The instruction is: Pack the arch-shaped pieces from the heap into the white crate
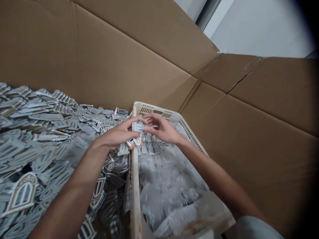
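My left hand (pixel 119 133) reaches over the basket's left rim, its thumb and fingers closed on a small white arched window piece (pixel 137 139) with gold-brown scrollwork. Another pale window piece (pixel 138 127) lies between the two hands. At its right end the thumb and curled fingers of my right hand (pixel 163 128) close in, the thumb touching it; the fingertips partly hide the contact. Below both hands, similar pieces (pixel 151 147) stand in rows inside the white plastic basket (pixel 135 186).
A large heap of loose window pieces (pixel 50 146) fills the left side. Clear plastic bags (pixel 166 179) lie in the nearer part of the basket. Tall cardboard walls (pixel 129 63) enclose the heap and basket behind and to the right.
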### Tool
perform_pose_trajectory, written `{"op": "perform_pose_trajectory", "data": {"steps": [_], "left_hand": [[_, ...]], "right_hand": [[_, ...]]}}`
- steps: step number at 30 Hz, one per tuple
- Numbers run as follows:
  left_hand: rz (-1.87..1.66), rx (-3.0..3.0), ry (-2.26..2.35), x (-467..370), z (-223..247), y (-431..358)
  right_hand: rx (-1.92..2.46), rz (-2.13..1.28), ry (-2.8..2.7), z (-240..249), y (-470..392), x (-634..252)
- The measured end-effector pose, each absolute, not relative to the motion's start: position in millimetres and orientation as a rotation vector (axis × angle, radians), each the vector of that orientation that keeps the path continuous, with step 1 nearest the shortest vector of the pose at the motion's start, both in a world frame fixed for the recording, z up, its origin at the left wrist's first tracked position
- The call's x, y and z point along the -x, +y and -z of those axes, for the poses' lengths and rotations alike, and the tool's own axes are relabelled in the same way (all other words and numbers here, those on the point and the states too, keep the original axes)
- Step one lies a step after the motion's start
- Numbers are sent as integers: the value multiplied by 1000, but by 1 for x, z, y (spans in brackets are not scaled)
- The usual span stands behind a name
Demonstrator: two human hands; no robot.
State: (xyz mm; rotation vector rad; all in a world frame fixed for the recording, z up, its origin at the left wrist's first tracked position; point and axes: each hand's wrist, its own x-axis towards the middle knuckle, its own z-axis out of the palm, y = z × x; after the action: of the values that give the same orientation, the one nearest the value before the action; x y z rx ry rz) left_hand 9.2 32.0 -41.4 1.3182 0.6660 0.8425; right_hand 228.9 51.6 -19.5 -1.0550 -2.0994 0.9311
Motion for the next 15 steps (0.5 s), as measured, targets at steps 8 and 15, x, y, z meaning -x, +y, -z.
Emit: {"op": "perform_pose_trajectory", "data": {"steps": [8, 15], "left_hand": [[-950, -1331, 877, -21, 50, 35], [-1056, -1151, 1162, -12, 48, 46]], "right_hand": [[1222, -1068, -2076, 4, 43, -244], [1577, -888, -2057, 28, 47, -326]]}}
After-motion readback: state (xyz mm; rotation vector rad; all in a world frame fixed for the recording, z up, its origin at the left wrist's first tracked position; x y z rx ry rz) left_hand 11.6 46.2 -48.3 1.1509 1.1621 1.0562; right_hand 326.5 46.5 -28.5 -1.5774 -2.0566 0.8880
